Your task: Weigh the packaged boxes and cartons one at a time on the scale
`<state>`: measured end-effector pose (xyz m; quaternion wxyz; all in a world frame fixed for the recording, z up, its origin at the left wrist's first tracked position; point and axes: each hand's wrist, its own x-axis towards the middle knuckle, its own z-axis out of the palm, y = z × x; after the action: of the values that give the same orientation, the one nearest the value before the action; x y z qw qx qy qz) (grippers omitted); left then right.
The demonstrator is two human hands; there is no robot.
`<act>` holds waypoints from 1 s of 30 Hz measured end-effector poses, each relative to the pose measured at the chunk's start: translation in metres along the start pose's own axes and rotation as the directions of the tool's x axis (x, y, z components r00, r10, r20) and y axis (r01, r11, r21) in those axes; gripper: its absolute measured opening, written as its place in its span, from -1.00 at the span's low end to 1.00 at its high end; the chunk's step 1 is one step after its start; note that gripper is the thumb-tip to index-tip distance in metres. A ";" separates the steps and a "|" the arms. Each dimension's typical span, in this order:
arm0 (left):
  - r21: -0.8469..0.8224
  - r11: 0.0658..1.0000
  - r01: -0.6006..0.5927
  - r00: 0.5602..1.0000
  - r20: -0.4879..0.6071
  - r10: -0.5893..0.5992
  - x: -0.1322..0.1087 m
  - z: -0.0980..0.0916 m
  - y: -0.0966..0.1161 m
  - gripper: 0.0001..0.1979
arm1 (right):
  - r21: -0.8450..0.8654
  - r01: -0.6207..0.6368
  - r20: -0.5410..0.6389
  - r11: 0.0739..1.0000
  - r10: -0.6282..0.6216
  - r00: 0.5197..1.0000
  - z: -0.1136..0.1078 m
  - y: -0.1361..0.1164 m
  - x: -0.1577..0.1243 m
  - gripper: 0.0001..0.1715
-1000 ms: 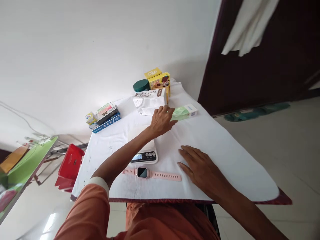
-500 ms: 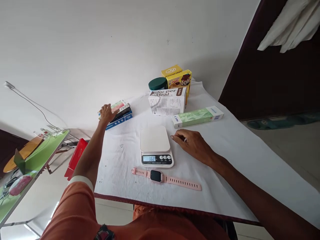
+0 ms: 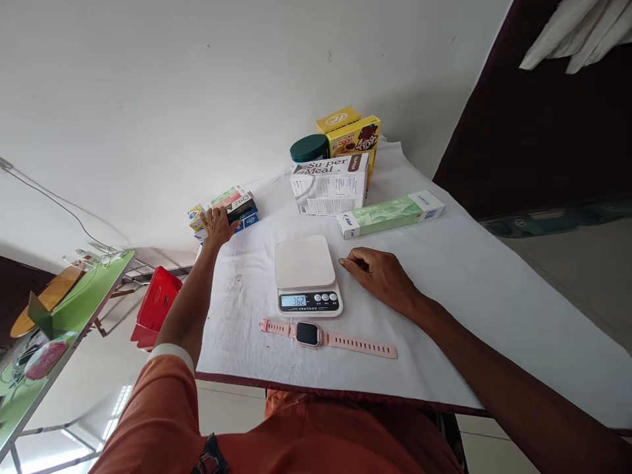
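My left hand (image 3: 217, 225) reaches to the far left of the table and lies with its fingers over a stack of small flat boxes (image 3: 237, 205). My right hand (image 3: 380, 275) rests on the white cloth (image 3: 469, 276) just right of a white kitchen scale (image 3: 306, 273), its fingers loosely curled with nothing in them. The scale's pan is bare and its display shows digits. In front of the scale lies a pink smartwatch (image 3: 316, 334), strap stretched flat.
At the back stand a white Super Meal box (image 3: 330, 184), a green-lidded jar (image 3: 309, 148) and yellow boxes (image 3: 353, 135). A long green box (image 3: 390, 214) lies right of them. A red stool (image 3: 157, 304) and a green shelf (image 3: 59, 316) stand at the left.
My left hand left the long green box, swung to the far left and settled on the stack of small boxes. My right hand slid up beside the scale and curled.
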<state>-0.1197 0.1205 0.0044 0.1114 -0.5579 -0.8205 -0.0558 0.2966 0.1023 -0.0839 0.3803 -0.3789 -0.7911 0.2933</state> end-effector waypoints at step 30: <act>-0.418 0.784 -0.459 0.856 0.027 0.516 -0.127 -0.039 0.093 -0.64 | 0.055 -0.071 0.067 0.996 0.067 0.995 -0.008 -0.008 0.003 -0.61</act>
<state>0.0157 0.0319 0.0079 -0.0511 -0.7644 -0.6248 -0.1506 0.2995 0.1018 -0.0724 0.3546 -0.3850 -0.7807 0.3413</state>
